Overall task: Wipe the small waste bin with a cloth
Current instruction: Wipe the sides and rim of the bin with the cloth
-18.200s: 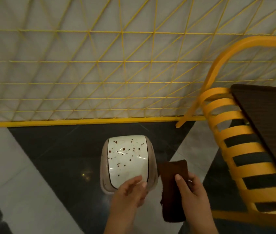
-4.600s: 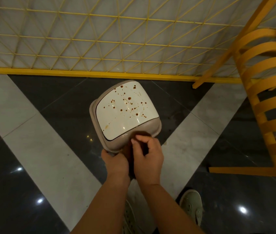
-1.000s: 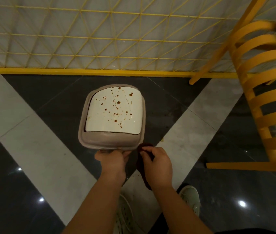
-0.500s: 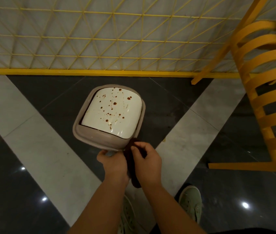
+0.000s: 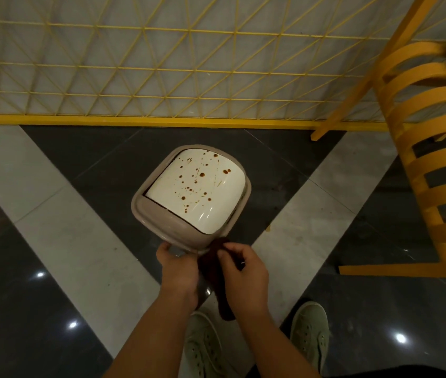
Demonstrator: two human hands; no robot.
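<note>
Glossy tiled floor (image 5: 53, 214). Left grip (image 5: 179, 271) steadying bin (image 5: 189, 211) rim; right grip (image 5: 243, 271) pinching cloth (image 5: 212, 268) just below. Best pressed firmly, swept across spotted lid.

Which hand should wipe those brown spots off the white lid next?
The right hand: it already holds the dark cloth at the bin rim, while the left hand steadies the bin.

Open floor (image 5: 53, 241) lies left of the bin (image 5: 162, 222) and between it and the yellow mesh fence (image 5: 140, 77) behind, while a yellow slatted chair (image 5: 434, 170) blocks the right side, well apart.
</note>
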